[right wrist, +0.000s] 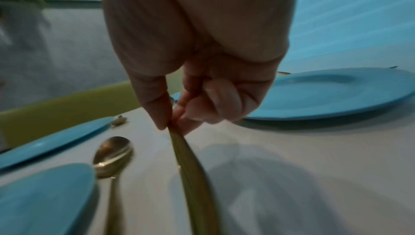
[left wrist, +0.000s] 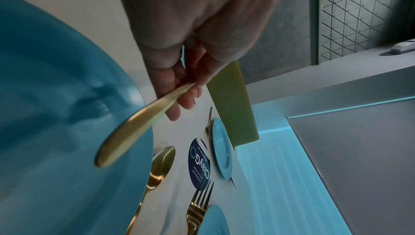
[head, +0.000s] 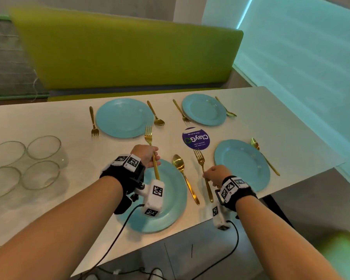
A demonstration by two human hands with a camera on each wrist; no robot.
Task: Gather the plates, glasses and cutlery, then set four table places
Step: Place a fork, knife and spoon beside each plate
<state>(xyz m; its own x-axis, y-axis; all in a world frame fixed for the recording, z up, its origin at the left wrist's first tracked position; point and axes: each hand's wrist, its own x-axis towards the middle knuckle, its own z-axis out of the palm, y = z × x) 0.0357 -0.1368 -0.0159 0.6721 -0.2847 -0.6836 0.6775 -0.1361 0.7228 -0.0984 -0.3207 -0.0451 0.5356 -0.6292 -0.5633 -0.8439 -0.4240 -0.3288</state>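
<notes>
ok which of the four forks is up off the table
The gold fork that the left hand grips by its handle, raised over the nearest blue plate. The other three lie flat on the table, one pinched by the right hand.

Head view: high, looking forward and down across the counter [head: 271, 122]; both forearms enter from the lower edge, green bench back [head: 129, 53] fills the upper half.

Left wrist view: very close, looking along the left hand [left wrist: 191, 34] at its fingers [left wrist: 172, 112]; rolled, so the counter runs upward through the frame centre.

Right wrist view: very close, low over the counter, looking along the right hand [right wrist: 202, 43]; blurred.

Shared: the purple round sticker [head: 196, 138] shows in head and left wrist views; the gold spoon [head: 182, 172] lying between the two near blue plates shows in all three.
</notes>
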